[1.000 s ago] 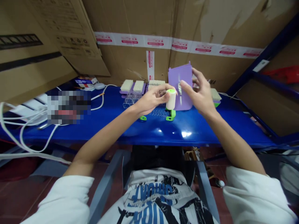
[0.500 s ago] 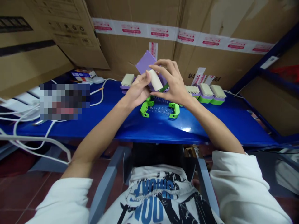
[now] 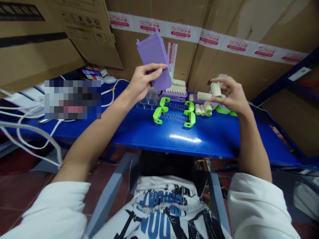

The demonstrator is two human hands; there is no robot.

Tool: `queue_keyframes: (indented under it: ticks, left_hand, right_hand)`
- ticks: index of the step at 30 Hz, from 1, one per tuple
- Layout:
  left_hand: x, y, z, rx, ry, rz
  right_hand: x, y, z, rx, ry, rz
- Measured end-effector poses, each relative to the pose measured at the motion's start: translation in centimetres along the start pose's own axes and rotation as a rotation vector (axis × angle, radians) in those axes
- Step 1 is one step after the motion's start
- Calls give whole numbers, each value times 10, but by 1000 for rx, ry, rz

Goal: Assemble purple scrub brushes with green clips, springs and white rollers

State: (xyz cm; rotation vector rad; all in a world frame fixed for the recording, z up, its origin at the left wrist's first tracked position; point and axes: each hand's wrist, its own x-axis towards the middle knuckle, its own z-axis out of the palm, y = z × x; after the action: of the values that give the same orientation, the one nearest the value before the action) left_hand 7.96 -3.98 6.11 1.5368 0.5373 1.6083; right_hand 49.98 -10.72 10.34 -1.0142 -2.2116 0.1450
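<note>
My left hand [image 3: 143, 81] is raised above the blue table [image 3: 149, 132] and grips a flat purple plastic piece [image 3: 154, 58] by its lower edge. Over to the right, my right hand [image 3: 228, 94] pinches a small cream roller [image 3: 215, 89] between its fingertips. Below and between both hands sits a green-ended holder [image 3: 174, 114] with small pins. Three more cream rollers [image 3: 203, 109] lie beside it, under my right hand.
Purple and green brushes with cream bristles [image 3: 178, 89] line the back of the table. A clear compartment tray [image 3: 147, 101] stands behind the holder. White cables [image 3: 30, 132] trail off the left. Cardboard boxes [image 3: 224, 49] wall the back; a blue rack post [image 3: 281, 81] rises at right.
My hands have come apart: the left lifted the purple piece up and left, the right carried the cream roller to the right. The view shifted, and more rollers now show on the table.
</note>
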Motion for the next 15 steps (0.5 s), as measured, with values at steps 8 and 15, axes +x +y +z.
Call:
queue_keyframes:
  ticks: [8, 15]
  left_hand:
    - [2, -40, -48, -54, -124, 174]
    - [-7, -35, -32, -15, -126, 156]
  right_hand:
    - [-8, 21, 32, -339, -259, 63]
    - [-11, 20, 45, -516, -339, 137]
